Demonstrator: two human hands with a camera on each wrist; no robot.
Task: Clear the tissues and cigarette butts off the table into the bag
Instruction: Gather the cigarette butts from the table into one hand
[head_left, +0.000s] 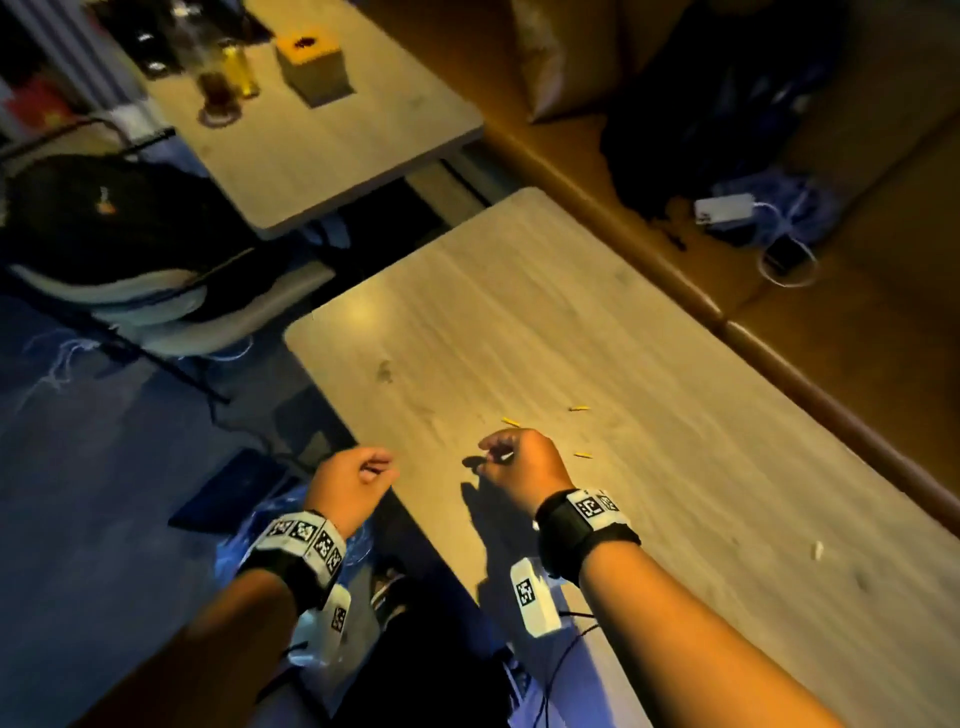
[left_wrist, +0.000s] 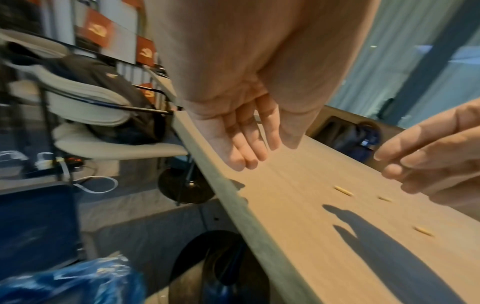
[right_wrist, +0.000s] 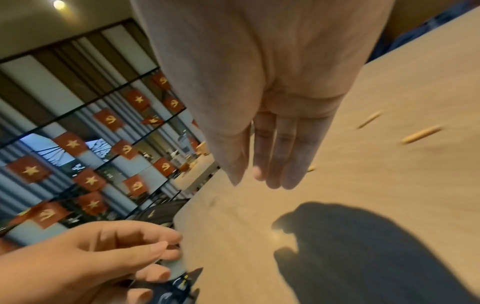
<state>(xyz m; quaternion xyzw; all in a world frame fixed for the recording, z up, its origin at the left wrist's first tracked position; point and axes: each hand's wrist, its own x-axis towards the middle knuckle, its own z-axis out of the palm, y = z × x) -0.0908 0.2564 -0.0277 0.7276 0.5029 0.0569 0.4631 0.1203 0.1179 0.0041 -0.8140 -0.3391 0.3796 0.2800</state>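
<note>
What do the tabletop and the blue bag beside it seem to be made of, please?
The tabletop looks like wood or wood-grain laminate: pale streaked grain, matt with a soft light patch. The bag looks like thin plastic film: translucent blue, crinkled, with glossy highlights.

A long light wood-grain table (head_left: 597, 322) carries three yellowish cigarette butts (head_left: 578, 409) lying well apart near its middle, a small white scrap (head_left: 818, 550) toward its near right end, and a faint smudge (head_left: 385, 370) by its left edge.
</note>
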